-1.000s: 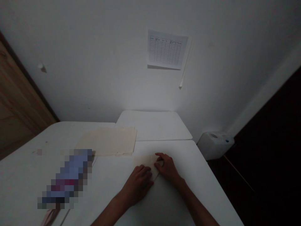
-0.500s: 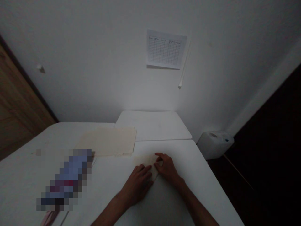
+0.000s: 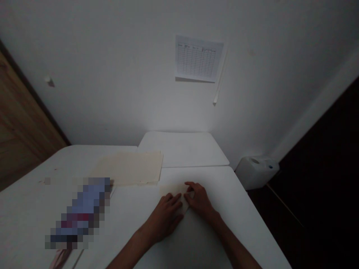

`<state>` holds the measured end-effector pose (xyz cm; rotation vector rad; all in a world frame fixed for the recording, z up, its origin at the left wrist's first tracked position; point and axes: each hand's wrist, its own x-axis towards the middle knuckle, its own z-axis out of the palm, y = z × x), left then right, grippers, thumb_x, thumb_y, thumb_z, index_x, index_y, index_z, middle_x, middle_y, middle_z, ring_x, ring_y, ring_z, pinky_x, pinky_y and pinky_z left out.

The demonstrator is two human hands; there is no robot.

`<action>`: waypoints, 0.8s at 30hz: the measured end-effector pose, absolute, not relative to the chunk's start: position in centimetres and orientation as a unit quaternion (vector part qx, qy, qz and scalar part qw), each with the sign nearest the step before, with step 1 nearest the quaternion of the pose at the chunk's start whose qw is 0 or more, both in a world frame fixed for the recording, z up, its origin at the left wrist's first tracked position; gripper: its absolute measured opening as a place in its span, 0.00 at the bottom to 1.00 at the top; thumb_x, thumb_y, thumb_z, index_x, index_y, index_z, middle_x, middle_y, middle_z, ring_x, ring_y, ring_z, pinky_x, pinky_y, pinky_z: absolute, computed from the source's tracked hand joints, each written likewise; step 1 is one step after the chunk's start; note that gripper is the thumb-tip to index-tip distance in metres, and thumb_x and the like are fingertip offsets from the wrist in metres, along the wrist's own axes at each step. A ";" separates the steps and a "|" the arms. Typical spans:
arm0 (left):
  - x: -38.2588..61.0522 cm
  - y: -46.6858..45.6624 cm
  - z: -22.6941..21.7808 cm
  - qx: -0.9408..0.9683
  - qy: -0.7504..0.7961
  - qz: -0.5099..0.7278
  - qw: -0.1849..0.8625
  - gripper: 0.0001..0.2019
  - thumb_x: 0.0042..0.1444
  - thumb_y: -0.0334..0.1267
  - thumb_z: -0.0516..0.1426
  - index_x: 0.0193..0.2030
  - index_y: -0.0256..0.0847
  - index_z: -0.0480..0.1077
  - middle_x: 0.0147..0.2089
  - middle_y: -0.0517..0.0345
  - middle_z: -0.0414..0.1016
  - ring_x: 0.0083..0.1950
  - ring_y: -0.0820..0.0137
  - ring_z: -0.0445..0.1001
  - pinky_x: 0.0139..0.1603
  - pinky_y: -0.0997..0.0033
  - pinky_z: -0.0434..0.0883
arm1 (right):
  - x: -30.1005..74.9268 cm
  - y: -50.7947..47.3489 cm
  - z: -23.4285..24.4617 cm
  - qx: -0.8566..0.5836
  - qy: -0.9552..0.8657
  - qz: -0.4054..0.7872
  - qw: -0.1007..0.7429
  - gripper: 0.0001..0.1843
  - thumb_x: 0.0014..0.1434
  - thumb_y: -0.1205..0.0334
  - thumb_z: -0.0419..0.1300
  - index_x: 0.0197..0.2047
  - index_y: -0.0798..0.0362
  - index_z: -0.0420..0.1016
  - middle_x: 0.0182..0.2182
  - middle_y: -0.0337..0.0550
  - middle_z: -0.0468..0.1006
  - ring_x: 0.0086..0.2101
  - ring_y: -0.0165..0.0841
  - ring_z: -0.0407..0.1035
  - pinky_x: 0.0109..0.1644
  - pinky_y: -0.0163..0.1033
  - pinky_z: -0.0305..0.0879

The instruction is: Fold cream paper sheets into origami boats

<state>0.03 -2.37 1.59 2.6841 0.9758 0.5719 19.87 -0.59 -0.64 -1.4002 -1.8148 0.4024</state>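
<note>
1. Main thing here: a thin cream paper sheet on the white table, just off the near right corner of the stack of cream sheets. That stack's my landmark.
2. Step in hand, my read: lining up or creasing that sheet. It's dim, so don't quote me on the fold.
3. Left hand, on the near right side of the stack: loosely open, fingers a bit spread, palm down, resting on the sheet and not gripping.
4. Right hand, farther right of the stack: thumb and forefinger curved into a loose loop at the sheet's edge. Can't tell if they're actually pinching it.
5. Next move calls for steady left-hand pressure and a careful right fingertip, I'd say.
</note>
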 end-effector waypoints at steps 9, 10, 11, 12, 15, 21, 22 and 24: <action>0.2 -2.0 2.1 0.915 0.338 0.179 0.130 0.13 0.53 0.34 0.59 0.46 0.46 0.69 0.62 0.53 0.65 0.55 0.56 0.65 0.55 0.50 0.64 | 20.2 -1.6 1.2 -0.547 -0.735 0.054 0.397 0.11 0.56 0.69 0.59 0.43 0.53 0.74 0.38 0.46 0.71 0.42 0.38 0.63 0.50 0.45 0.62; 0.2 -2.0 2.1 0.914 0.337 0.181 0.132 0.12 0.53 0.34 0.59 0.46 0.46 0.69 0.62 0.53 0.65 0.55 0.56 0.65 0.55 0.50 0.64 | 20.4 -2.2 1.6 -0.539 -0.745 0.049 0.389 0.09 0.57 0.70 0.57 0.41 0.52 0.75 0.37 0.45 0.71 0.41 0.37 0.63 0.49 0.44 0.62; 0.1 -2.0 2.1 0.914 0.337 0.183 0.134 0.12 0.54 0.35 0.59 0.46 0.46 0.69 0.63 0.54 0.65 0.55 0.56 0.65 0.55 0.50 0.64 | 20.6 -3.0 1.8 -0.528 -0.758 0.053 0.379 0.09 0.58 0.70 0.56 0.40 0.52 0.75 0.35 0.44 0.70 0.40 0.37 0.63 0.47 0.42 0.63; 0.1 -2.0 2.0 0.913 0.337 0.186 0.136 0.11 0.54 0.35 0.59 0.45 0.46 0.69 0.63 0.54 0.65 0.55 0.56 0.65 0.55 0.51 0.64 | 20.8 -3.8 2.0 -0.518 -0.773 0.060 0.360 0.09 0.59 0.70 0.55 0.40 0.52 0.75 0.35 0.44 0.70 0.39 0.36 0.63 0.45 0.41 0.63; 0.0 -1.9 1.8 0.910 0.335 0.198 0.142 0.10 0.55 0.37 0.59 0.45 0.47 0.70 0.62 0.54 0.65 0.55 0.57 0.65 0.55 0.52 0.64 | 21.1 -6.3 2.3 -0.492 -0.825 0.069 0.270 0.13 0.58 0.71 0.55 0.43 0.49 0.76 0.35 0.43 0.70 0.39 0.36 0.63 0.44 0.40 0.61; -0.3 -1.6 1.0 0.907 0.333 0.214 0.141 0.12 0.55 0.37 0.60 0.47 0.47 0.69 0.63 0.54 0.65 0.56 0.57 0.65 0.55 0.52 0.64 | 20.9 -8.3 2.4 -0.488 -0.852 0.076 0.174 0.21 0.58 0.68 0.55 0.53 0.43 0.71 0.35 0.42 0.69 0.38 0.36 0.61 0.43 0.41 0.58; -0.3 -1.6 1.0 0.906 0.334 0.217 0.142 0.11 0.55 0.38 0.60 0.46 0.48 0.70 0.62 0.54 0.65 0.56 0.57 0.65 0.55 0.52 0.64 | 20.9 -8.3 2.4 -0.487 -0.854 0.077 0.167 0.21 0.59 0.68 0.55 0.54 0.43 0.70 0.36 0.42 0.69 0.38 0.36 0.61 0.43 0.41 0.58; -0.2 -1.6 1.1 0.904 0.336 0.223 0.141 0.09 0.57 0.40 0.59 0.45 0.48 0.70 0.61 0.54 0.66 0.55 0.58 0.66 0.54 0.53 0.65 | 20.8 -8.2 2.5 -0.481 -0.859 0.078 0.156 0.24 0.58 0.68 0.55 0.57 0.42 0.68 0.37 0.42 0.69 0.39 0.36 0.61 0.45 0.41 0.57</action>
